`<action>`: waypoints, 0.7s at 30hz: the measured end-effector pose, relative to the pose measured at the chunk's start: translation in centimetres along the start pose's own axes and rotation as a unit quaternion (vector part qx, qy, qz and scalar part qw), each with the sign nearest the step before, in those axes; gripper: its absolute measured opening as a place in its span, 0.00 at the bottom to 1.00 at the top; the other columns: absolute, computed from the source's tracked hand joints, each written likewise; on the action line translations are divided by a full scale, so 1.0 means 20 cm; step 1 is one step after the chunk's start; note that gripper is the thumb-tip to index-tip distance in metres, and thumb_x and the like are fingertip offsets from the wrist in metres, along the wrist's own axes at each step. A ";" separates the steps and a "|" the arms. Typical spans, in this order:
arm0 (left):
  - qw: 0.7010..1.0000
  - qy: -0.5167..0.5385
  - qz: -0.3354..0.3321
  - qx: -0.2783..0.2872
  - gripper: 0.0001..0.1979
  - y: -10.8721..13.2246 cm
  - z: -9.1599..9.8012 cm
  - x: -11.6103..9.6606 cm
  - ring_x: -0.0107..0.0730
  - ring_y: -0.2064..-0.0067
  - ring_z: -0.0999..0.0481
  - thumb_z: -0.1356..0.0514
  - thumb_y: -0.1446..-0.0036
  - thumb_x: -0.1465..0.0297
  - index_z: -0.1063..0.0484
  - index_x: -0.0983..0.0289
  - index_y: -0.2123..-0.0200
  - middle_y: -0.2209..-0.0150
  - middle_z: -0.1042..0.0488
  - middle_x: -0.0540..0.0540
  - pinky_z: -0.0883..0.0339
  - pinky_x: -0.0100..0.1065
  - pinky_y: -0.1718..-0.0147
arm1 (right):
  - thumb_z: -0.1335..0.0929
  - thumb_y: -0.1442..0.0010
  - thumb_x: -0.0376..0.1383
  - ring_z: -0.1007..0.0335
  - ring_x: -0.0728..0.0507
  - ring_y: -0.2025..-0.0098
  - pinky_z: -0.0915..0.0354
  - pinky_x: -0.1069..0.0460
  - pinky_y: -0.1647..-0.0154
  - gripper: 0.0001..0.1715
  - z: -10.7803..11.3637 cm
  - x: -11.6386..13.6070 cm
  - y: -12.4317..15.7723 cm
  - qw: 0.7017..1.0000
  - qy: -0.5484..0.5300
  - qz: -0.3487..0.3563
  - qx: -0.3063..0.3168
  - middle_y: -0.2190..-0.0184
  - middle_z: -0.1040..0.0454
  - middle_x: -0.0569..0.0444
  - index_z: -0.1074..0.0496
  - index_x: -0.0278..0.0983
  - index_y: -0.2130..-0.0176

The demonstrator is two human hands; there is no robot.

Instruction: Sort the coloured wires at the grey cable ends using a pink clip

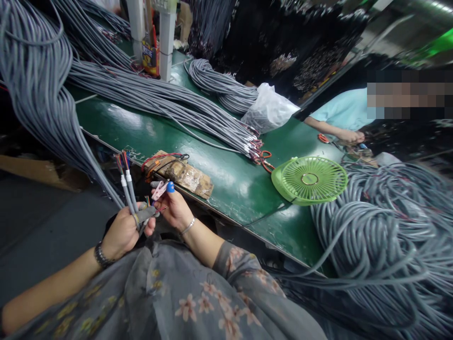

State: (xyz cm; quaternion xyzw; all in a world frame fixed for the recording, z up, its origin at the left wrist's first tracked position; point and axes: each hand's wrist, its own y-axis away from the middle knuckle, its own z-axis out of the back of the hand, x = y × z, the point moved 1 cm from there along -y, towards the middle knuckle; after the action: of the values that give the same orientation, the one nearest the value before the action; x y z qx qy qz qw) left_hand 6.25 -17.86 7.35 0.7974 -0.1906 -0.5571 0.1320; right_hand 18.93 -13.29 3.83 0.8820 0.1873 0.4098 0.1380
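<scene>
My left hand (122, 231) is closed round a few grey cables (129, 193). Two of them rise above the fist, with white bands and bare bundles of coloured wires (123, 160) at the ends. Grey tape or a finger cover wraps a finger of this hand. Close beside it, my right hand (175, 210), with a blue cover on the thumb, pinches a small pale pink clip-like piece (160, 190). Thin coloured wire ends (157, 209) show between the two hands. A cardboard-like block (193, 179) wrapped in tape lies just beyond, on the table edge.
Long grey cable bundles (170, 101) run across the green table (226, 174). A green fan (309, 179) stands to the right, beside a large cable heap (382, 226). A plastic bag (269, 108) covers coiled cables. Across the table a co-worker's hand (352, 137) is busy.
</scene>
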 end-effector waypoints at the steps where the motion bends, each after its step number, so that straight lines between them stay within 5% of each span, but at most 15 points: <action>1: 1.000 -0.001 -0.001 0.001 0.18 0.00 0.00 0.00 0.26 0.83 0.32 0.23 0.64 0.60 0.26 0.64 0.82 0.84 0.27 0.51 0.39 0.28 0.83 | 0.27 0.37 0.59 0.28 0.46 0.69 0.32 0.54 0.69 0.26 0.00 0.00 0.00 1.000 0.003 -0.006 0.003 0.69 0.22 0.53 0.22 0.38 0.64; 8: 1.000 -0.003 -0.013 0.009 0.19 0.04 -0.01 -0.02 0.26 0.84 0.31 0.23 0.65 0.59 0.27 0.63 0.84 0.85 0.27 0.52 0.38 0.28 0.84 | 0.36 0.31 0.63 0.30 0.47 0.69 0.31 0.54 0.69 0.34 0.02 0.05 0.04 0.997 -0.025 -0.071 0.024 0.69 0.23 0.52 0.26 0.37 0.67; 14: 0.999 0.004 -0.033 -0.026 0.16 0.07 -0.02 -0.01 0.26 0.84 0.30 0.24 0.67 0.62 0.26 0.63 0.83 0.84 0.26 0.51 0.37 0.29 0.84 | 0.30 0.32 0.55 0.31 0.48 0.69 0.33 0.56 0.70 0.24 0.02 0.08 0.04 0.998 0.010 -0.056 0.021 0.70 0.24 0.54 0.23 0.37 0.62; 21: 0.998 0.009 -0.041 -0.048 0.16 0.03 -0.02 0.01 0.28 0.82 0.30 0.25 0.65 0.62 0.28 0.62 0.80 0.83 0.26 0.50 0.35 0.29 0.82 | 0.25 0.39 0.55 0.34 0.48 0.71 0.32 0.55 0.71 0.24 0.02 0.05 0.03 0.999 0.040 -0.028 0.021 0.72 0.26 0.55 0.23 0.37 0.64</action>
State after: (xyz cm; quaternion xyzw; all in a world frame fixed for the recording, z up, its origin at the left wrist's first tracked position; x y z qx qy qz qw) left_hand 6.68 -18.53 7.61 0.8021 -0.1295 -0.5636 0.1492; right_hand 19.98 -13.41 4.39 0.8622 0.2260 0.4364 0.1229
